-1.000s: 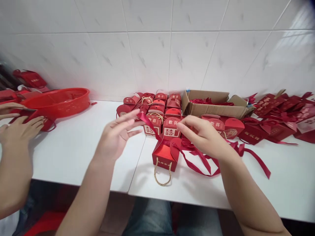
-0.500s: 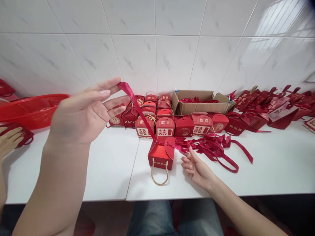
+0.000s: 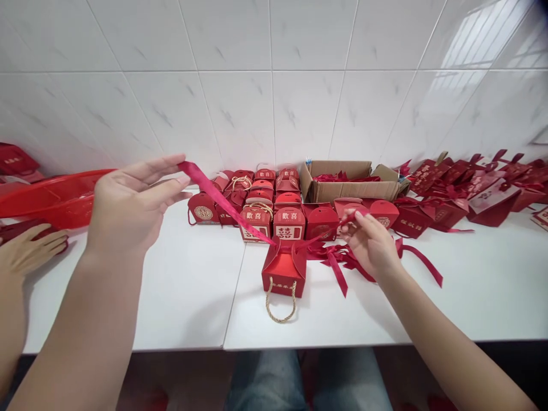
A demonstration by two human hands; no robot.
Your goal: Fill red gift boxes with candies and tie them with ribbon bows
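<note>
A small red gift box (image 3: 284,268) with a twisted rope handle (image 3: 280,319) stands in front of me on the white table. Through its top runs a red ribbon (image 3: 222,201), drawn out to both sides. My left hand (image 3: 132,200), raised at the left, pinches one end between thumb and fingers. On the other side my right hand (image 3: 370,240) grips the ribbon's other part, held above the table. Behind and below that hand lies a pile of loose red ribbons (image 3: 331,257).
Rows of red gift boxes (image 3: 290,222) stand against the tiled wall, beside an open cardboard box (image 3: 351,191). More red boxes (image 3: 492,194) crowd the right. At left are a red plastic basin (image 3: 55,194) and another person's hand (image 3: 34,248) on a red item.
My right hand has risen and moved right, pulling its ribbon end up from the pile. My left hand has shifted left and slightly down, still pinching its end. The box's top flaps have drawn upright.
</note>
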